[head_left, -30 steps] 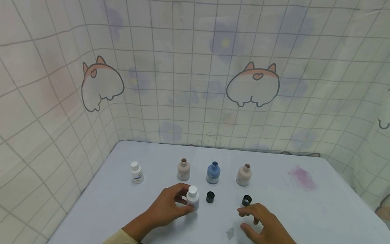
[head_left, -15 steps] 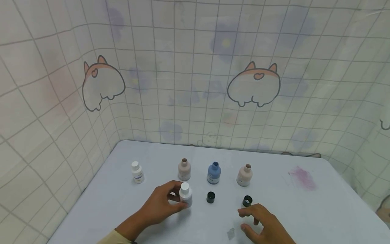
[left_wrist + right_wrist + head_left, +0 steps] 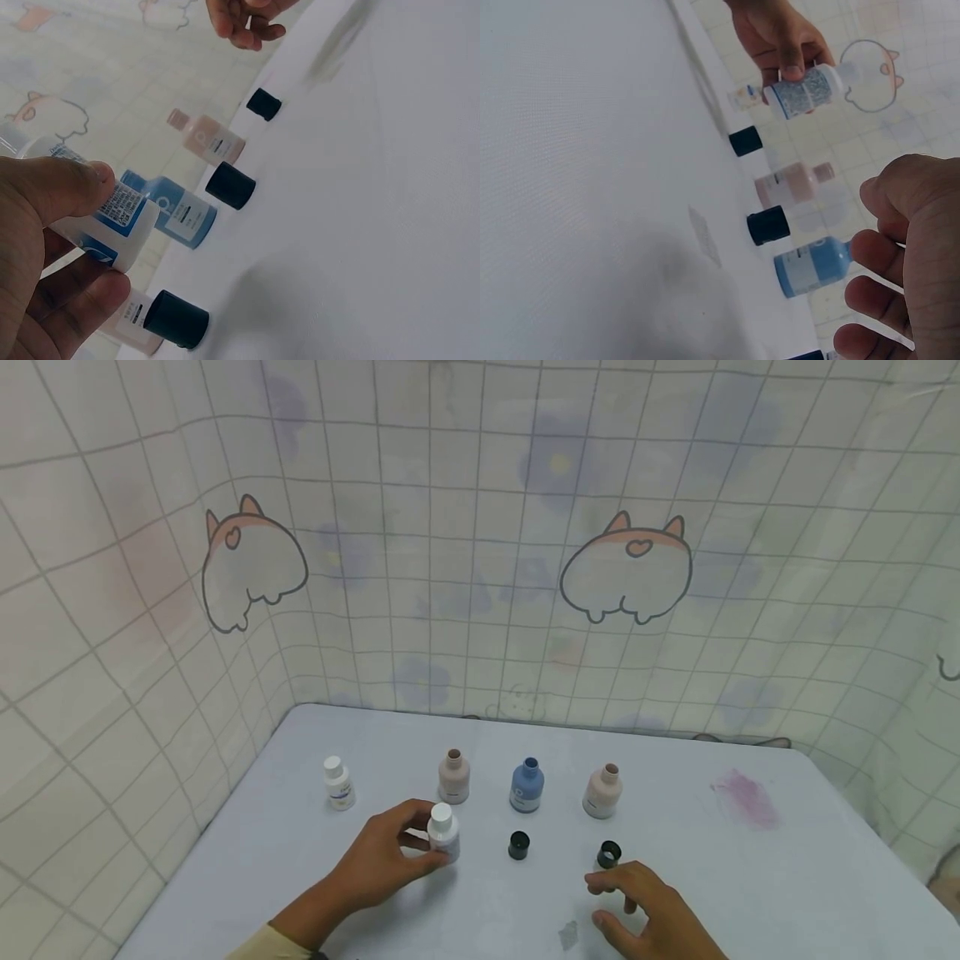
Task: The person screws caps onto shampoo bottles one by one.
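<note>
My left hand (image 3: 384, 858) pinches a small white bottle (image 3: 444, 835) with a white cap, thumb on one side and fingers on the other. The left wrist view shows its blue-and-white printed label; the bottle is held off the table. Behind stand three uncapped bottles: a pale pink one (image 3: 453, 779), a blue one (image 3: 527, 788) and another pale pink one (image 3: 602, 793). Black caps lie in front of the blue bottle (image 3: 518, 845) and the right one (image 3: 609, 854); a third black cap (image 3: 177, 319) is hidden in the head view. My right hand (image 3: 648, 910) hovers near the right cap, fingers loosely bent, holding nothing.
Another white bottle (image 3: 340, 785) with a white cap stands at the back left of the white table (image 3: 247, 860). A pink stain (image 3: 746, 797) marks the right side, and a small grey smudge (image 3: 568, 935) the front. A patterned curtain (image 3: 480, 568) hangs behind.
My left hand has moved left with the white bottle, away from the middle black cap. My right hand, the other bottles and the visible caps have stayed in place.
</note>
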{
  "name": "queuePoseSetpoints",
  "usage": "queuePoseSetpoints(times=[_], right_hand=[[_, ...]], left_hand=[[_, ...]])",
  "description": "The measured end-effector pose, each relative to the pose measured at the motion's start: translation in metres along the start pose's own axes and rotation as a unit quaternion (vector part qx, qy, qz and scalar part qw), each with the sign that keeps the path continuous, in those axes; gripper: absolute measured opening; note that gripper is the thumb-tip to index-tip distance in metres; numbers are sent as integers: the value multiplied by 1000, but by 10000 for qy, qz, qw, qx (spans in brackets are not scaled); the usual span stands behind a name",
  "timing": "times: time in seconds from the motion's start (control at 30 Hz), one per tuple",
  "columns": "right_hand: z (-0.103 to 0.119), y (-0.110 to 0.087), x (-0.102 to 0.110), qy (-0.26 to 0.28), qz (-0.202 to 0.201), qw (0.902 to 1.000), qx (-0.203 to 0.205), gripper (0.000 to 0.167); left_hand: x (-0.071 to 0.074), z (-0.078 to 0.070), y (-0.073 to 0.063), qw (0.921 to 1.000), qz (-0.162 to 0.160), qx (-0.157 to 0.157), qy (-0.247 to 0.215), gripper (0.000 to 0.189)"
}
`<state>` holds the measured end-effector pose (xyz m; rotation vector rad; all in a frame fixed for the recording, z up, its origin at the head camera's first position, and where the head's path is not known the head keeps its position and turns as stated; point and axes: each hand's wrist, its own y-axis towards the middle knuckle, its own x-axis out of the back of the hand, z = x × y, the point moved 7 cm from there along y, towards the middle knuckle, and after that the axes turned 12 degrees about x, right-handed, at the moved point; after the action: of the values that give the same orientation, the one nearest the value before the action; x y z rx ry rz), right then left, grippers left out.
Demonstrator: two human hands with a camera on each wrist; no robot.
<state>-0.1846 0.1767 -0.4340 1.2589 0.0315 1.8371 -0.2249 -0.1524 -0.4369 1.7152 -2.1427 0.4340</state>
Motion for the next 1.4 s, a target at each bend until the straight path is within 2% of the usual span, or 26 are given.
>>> queuePoseSetpoints(times=[0.23,0.7,0.93,1.13,1.4], right_hand=[[2,0,1,-49,-71,9998,189,42],[1,0,0,25,-19,10000,-16,38],[1,0,0,17,-77,9999,97,39],[2,0,0,30,-66,9997,219,38],[0,0,0,50,9,10000,57,35]], left_hand=[[8,3,-1,9999,-147,26,76,55],[22,15,-3,9989,-421,176,67,55],[31,27,-4,9971,-619,447,-13,56],[37,34,-5,9960,-747,491,-56,56],[46,40,-8,9919,-948,842,-53,58]])
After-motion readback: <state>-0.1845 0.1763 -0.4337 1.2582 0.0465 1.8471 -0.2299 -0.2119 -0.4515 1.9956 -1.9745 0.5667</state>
